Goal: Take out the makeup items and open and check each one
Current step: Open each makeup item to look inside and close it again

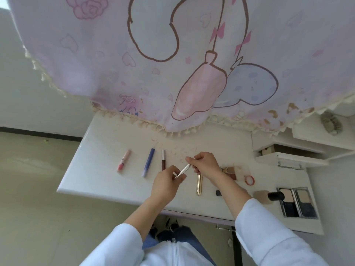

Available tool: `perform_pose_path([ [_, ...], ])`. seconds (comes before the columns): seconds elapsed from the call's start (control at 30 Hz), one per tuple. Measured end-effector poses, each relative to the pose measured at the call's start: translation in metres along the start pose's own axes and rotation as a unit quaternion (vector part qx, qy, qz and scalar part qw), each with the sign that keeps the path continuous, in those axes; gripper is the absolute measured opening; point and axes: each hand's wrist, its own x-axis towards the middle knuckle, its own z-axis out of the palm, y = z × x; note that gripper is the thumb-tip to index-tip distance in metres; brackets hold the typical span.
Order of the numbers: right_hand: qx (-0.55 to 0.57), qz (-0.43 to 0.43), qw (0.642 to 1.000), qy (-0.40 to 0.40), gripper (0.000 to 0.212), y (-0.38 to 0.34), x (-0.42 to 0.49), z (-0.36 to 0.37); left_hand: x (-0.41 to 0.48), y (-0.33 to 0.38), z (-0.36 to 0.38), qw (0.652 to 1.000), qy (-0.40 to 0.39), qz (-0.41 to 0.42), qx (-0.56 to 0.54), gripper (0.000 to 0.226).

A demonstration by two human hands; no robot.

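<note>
White sleeves [119, 244] reach over the white table [99, 169]. Both hands hold one thin silver pen [185, 168] over the middle of the table — the left hand [167, 181] pinches its low end, the right hand [205, 164] pinches its top end. A pink tube [124, 160], blue pen [148, 162], brown tube [163, 160] and gold tube [199, 184] lie close by.

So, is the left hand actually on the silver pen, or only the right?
Touching. The head view shows the left hand pinching the lower tip of the silver pen, while the right hand grips its upper end.
</note>
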Motion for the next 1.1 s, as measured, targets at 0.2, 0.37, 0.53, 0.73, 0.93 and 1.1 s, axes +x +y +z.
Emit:
perform_pose_path([
  [0.2,-0.007,-0.005,0.997,-0.073,0.007,-0.006,0.005,-0.018,-0.002,0.009,0.004,1.000,0.014,-0.001,0.015,0.022],
  [0.37,-0.119,-0.029,0.990,-0.071,0.032,-0.008,0.007,-0.022,-0.003,0.017,0.006,0.999,0.031,0.007,0.036,0.020],
  [0.53,-0.041,-0.045,0.988,-0.140,0.013,-0.010,0.012,-0.034,-0.002,0.022,0.008,0.997,0.045,0.018,0.064,0.020],
  [0.73,-0.114,-0.025,0.984,-0.136,0.030,-0.007,0.011,-0.037,0.000,0.026,0.012,0.995,0.051,0.017,0.079,0.022],
  [0.93,-0.055,-0.043,0.988,-0.141,0.007,-0.007,0.016,-0.045,0.003,0.025,0.015,0.994,0.053,0.020,0.089,0.023],
  [1.1,-0.011,-0.037,0.990,-0.134,0.020,-0.007,0.020,-0.047,0.006,0.026,0.016,0.995,0.051,0.018,0.087,0.024],
])
